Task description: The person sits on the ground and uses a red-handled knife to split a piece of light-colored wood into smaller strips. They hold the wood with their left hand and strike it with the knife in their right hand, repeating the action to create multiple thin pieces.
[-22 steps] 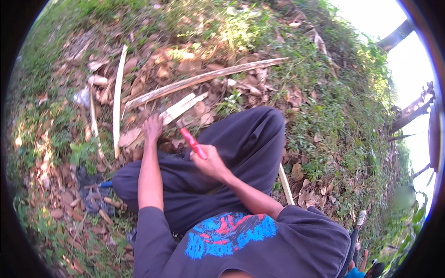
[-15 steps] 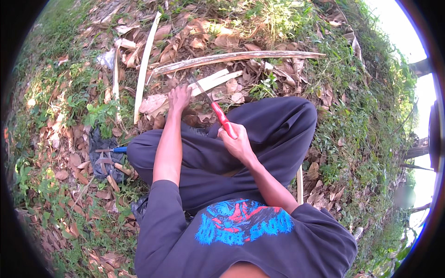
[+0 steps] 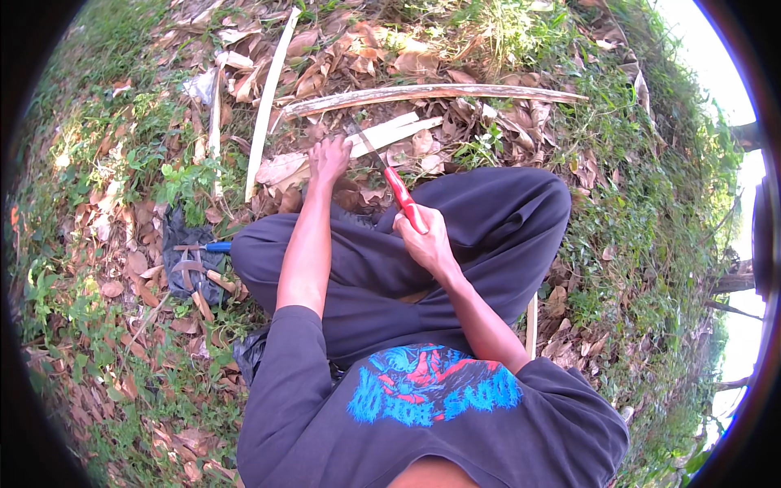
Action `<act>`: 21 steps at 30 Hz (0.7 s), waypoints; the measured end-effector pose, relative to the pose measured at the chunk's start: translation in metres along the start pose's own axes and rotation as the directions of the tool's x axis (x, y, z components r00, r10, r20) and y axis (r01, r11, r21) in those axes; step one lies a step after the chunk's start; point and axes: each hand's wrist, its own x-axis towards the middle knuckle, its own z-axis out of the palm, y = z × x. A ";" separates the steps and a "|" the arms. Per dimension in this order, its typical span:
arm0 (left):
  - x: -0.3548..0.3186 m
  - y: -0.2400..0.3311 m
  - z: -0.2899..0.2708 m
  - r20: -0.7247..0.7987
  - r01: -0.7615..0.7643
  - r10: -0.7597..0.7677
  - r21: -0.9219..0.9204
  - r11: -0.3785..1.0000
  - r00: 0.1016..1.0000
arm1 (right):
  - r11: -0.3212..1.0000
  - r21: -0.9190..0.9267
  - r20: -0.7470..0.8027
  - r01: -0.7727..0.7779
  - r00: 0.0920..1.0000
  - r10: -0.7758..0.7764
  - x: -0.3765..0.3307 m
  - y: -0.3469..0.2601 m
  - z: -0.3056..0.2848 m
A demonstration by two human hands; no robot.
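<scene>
Left hand: the left hand (image 3: 329, 159) is laid palm down at the near left end of the pale split wood (image 3: 390, 128); the fingers look bent, but whether the wood is gripped or only pressed cannot be told.
Right hand: the red handle of the bladed tool (image 3: 400, 189) is gripped in the closed right hand (image 3: 425, 236), which is held over the crossed legs, nearer the body than the left hand.
Pale wood: it is set on the dry leaves, just beside the left hand, and is stretched away to that hand's right, beyond the right hand.
Blade: it is pointed forward and leftward from the right hand, and its far part is seen crossing the wood close to the left fingers; firm contact cannot be confirmed.
Blade change: in the earliest picture the blade is blurred and seen short of the wood; now it is shown across it, so tool and wood are judged to be brought into working position. No finished cut can be made out.
Left hand change: its place at the wood's end is kept, by which the piece is apparently steadied.
Long weathered strip: the strip (image 3: 439, 91) is left lying beyond both hands.
Blue-handled tool: the tool (image 3: 217, 246) is left lying by the knee, left of and nearer the body than the left hand.
</scene>
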 end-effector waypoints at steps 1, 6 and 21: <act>0.000 -0.001 0.000 -0.001 0.000 0.000 -0.003 1.000 1.000 | 1.000 -0.004 -0.004 0.000 1.000 0.000 0.005 0.002 0.002; 0.002 -0.005 0.001 0.003 0.030 -0.030 -0.006 1.000 1.000 | 0.999 -0.041 -0.001 0.003 1.000 -0.003 0.009 -0.001 0.008; 0.004 -0.001 0.000 0.006 -0.012 0.012 -0.052 0.999 1.000 | 0.993 -0.072 -0.005 0.090 0.996 -0.091 -0.013 -0.002 0.008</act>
